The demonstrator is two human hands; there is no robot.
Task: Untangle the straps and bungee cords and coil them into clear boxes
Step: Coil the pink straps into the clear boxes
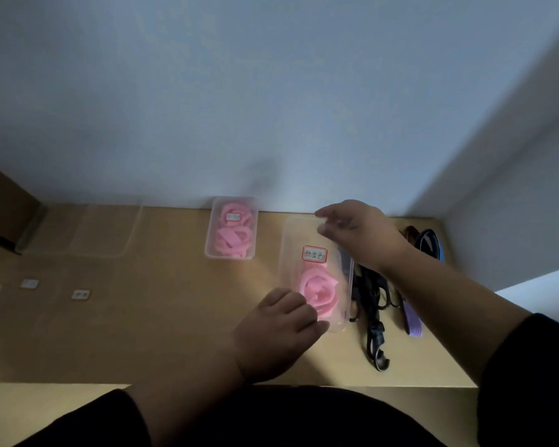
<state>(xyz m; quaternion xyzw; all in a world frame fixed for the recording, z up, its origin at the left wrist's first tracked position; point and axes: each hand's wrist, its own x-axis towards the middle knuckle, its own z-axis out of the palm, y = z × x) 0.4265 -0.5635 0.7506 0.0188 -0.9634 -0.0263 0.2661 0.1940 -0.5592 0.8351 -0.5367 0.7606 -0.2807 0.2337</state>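
Clear box, mid-tabletop, holding 1 soft pink coiled strap: light, thin-walled, likely flexes; left hand grips its near end, right hand pinches its far rim.

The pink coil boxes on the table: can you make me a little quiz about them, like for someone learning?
1. True or false: the near clear box with the red-edged label has a pink coil inside.
2. Which hand holds the far end of that box? A) left hand B) right hand
3. Fill in: the black bungee cords lie on the table to the ____ of the near box.

Key: 1 true; 2 B; 3 right. The far clear box also holds pink coils.
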